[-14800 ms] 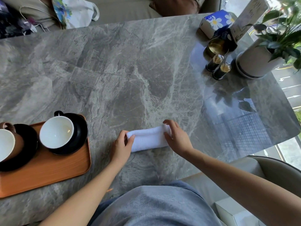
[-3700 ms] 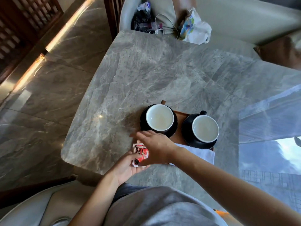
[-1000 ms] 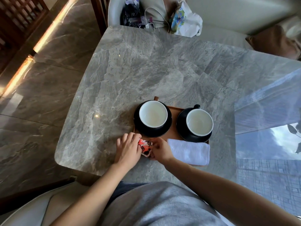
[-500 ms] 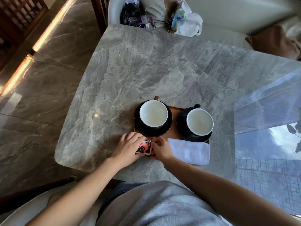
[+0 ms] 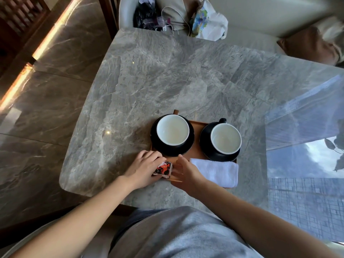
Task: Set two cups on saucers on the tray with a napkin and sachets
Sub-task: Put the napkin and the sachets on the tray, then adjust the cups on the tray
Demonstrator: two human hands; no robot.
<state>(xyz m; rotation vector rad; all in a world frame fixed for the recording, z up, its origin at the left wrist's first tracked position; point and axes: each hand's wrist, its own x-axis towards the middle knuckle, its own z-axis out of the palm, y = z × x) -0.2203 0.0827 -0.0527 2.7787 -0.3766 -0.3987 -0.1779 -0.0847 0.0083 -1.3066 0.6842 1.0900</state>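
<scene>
Head view: on the grey marble worktop (image 5: 167, 75) sits an orange-brown wooden tray (image 5: 197, 146). Two white-lined cups (image 5: 173, 129) stand on black saucers (image 5: 160, 150), handles pointing away from the person. The folded white napkin (image 5: 216, 172) lies lengthwise along the tray's near edge. The left hand (image 5: 143, 168) curls round the red-and-black sachets (image 5: 163, 169) at the near left corner. The right hand (image 5: 186, 173) lies relaxed just beside them, grasping nothing.

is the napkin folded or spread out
Folded: the white napkin lies as a compact, thick-edged rectangle on the tray.
</scene>
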